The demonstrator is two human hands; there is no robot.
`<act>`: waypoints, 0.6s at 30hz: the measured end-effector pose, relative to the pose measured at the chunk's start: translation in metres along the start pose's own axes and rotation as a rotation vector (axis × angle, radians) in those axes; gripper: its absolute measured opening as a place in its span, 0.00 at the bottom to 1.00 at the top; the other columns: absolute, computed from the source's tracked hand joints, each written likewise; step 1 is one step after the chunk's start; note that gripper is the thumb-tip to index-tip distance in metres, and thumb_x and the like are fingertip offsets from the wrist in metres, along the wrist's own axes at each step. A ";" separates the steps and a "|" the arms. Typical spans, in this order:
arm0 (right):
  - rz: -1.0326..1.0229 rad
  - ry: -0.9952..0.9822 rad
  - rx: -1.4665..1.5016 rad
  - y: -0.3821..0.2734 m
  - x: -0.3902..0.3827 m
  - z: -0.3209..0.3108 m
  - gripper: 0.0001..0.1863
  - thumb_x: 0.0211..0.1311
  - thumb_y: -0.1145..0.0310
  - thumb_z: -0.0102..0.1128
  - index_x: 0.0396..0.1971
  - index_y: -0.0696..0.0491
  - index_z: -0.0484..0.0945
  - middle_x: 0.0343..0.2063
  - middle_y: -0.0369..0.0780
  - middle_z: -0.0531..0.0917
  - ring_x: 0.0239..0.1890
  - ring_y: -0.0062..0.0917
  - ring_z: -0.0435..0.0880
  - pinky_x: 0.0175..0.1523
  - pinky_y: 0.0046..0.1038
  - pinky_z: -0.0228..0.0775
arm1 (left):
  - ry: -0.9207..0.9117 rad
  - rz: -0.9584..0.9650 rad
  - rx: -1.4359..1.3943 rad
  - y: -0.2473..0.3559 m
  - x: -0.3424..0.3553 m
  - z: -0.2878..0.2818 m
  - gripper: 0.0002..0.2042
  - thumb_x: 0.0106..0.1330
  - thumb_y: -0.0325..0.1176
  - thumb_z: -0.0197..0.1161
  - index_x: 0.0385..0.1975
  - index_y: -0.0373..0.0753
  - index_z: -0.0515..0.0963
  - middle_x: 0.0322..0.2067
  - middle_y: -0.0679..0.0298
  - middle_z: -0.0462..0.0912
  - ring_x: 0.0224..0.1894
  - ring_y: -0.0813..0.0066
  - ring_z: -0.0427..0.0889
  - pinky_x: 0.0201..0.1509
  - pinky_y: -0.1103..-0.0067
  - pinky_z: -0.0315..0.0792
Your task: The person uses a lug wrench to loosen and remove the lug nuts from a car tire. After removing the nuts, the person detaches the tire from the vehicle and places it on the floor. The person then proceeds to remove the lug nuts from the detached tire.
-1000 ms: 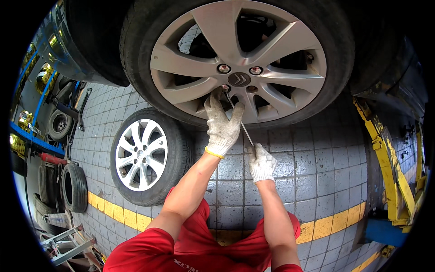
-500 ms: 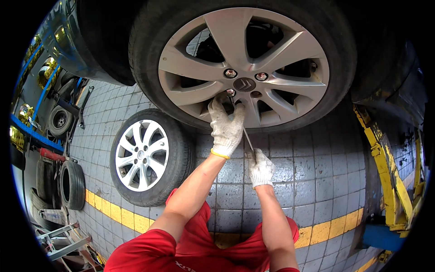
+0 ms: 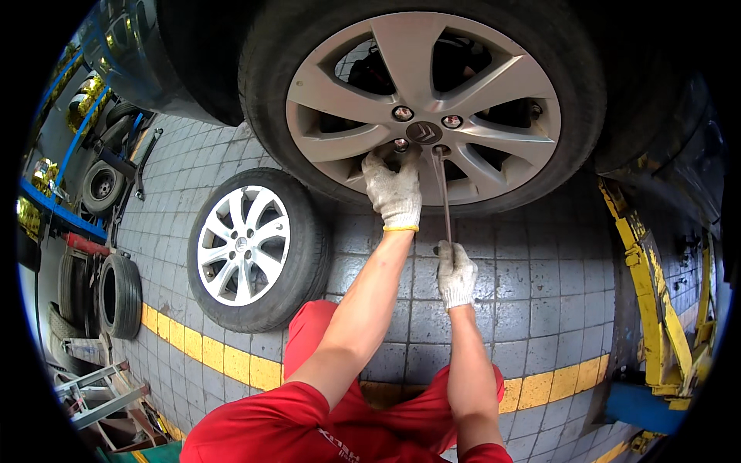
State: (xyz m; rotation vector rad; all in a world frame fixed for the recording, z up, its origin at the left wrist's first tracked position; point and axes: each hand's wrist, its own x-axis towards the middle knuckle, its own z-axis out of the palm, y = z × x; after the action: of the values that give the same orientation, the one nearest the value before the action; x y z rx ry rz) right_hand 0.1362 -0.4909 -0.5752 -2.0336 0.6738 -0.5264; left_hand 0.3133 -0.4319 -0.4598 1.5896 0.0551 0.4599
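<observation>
A large silver alloy wheel (image 3: 409,54) with a dark tyre is mounted on a car in front of me. My left hand (image 3: 394,189), in a white knitted glove, is closed at the wheel's lower left spokes, just below a shiny wheel bolt (image 3: 400,144); its fingertips are partly hidden in the opening. My gloved right hand (image 3: 457,272) grips the lower end of a long thin metal bar (image 3: 446,197). The bar's upper end is at the lower right bolt hole (image 3: 441,150). Two more bolts, a left one (image 3: 403,113) and a right one (image 3: 451,121), sit above the centre cap (image 3: 424,133).
Left of my arms, a second silver wheel with its tyre (image 3: 245,243) lies tilted on the grey tiled floor (image 3: 532,270). A yellow lift arm (image 3: 644,278) stands at the right. Loose tyres (image 3: 121,295) and a blue rack (image 3: 58,208) line the left side. A yellow line (image 3: 204,347) crosses the floor.
The bar's upper end has shifted right, from beside the lower left bolt to the lower right hole. My right hand has moved slightly up and right; the left remains by the lower left bolt.
</observation>
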 end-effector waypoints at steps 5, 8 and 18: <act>0.023 -0.084 0.043 -0.016 0.003 -0.004 0.26 0.82 0.44 0.58 0.48 0.55 0.88 0.35 0.51 0.91 0.39 0.49 0.92 0.47 0.43 0.82 | -0.072 0.019 -0.123 -0.026 0.012 -0.003 0.20 0.63 0.41 0.81 0.49 0.34 0.87 0.48 0.56 0.85 0.49 0.60 0.85 0.60 0.66 0.77; 0.000 -0.162 0.088 -0.046 0.001 -0.012 0.29 0.82 0.41 0.57 0.46 0.56 0.89 0.28 0.49 0.89 0.34 0.47 0.91 0.42 0.41 0.81 | -0.070 0.020 -0.161 -0.025 0.012 -0.006 0.20 0.66 0.43 0.79 0.48 0.34 0.88 0.48 0.54 0.87 0.49 0.59 0.87 0.60 0.66 0.78; 0.144 -0.386 0.342 -0.072 0.010 -0.026 0.27 0.83 0.46 0.59 0.42 0.59 0.89 0.18 0.40 0.82 0.20 0.23 0.82 0.28 0.31 0.76 | 0.005 0.149 0.085 -0.022 0.014 -0.006 0.17 0.71 0.42 0.77 0.47 0.33 0.88 0.44 0.55 0.94 0.46 0.63 0.92 0.56 0.69 0.81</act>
State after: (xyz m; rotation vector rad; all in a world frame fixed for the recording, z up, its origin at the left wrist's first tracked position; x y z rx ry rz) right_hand 0.1468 -0.4822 -0.4992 -1.6838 0.4549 -0.1426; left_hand 0.3298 -0.4200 -0.4778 1.6833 -0.0411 0.5840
